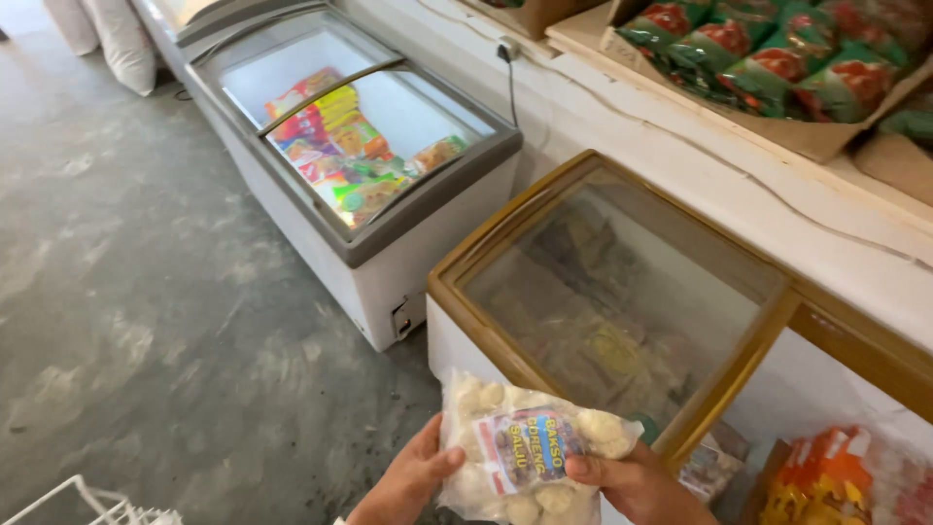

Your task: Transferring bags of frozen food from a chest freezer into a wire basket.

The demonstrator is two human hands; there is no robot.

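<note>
Both hands hold a clear bag (530, 457) of pale frozen balls at the 6 o'clock edge of the view, just in front of a gold-framed chest freezer (505, 350). The left hand (408, 483) clasps the bag's left side with its thumb on top; the right hand (632, 483) pinches the right side, thumb pressed beside the coloured label.

The grip looks light: each hand has only an edge of the slick plastic, so the bag could slide out and drop to the concrete floor (146, 292) at 9 o'clock, or strike the freezer's corner and split. Frost or condensation on the wrapper would make that likelier.

The freezer's sliding glass lid (622, 292) covers the near half, and packets beneath it show only dimly; the opening lies toward 4 o'clock, where orange packets (826, 481) sit. The closed pane and the gold crossbar (729, 379) stand between the bag and most of the chest.

At 11 o'clock a white freezer (408, 262) shows bright packets under curved glass. Green-and-red bags (777, 53) fill a carton at 1 o'clock. A white wire rack (87, 501) pokes in at 8 o'clock.
</note>
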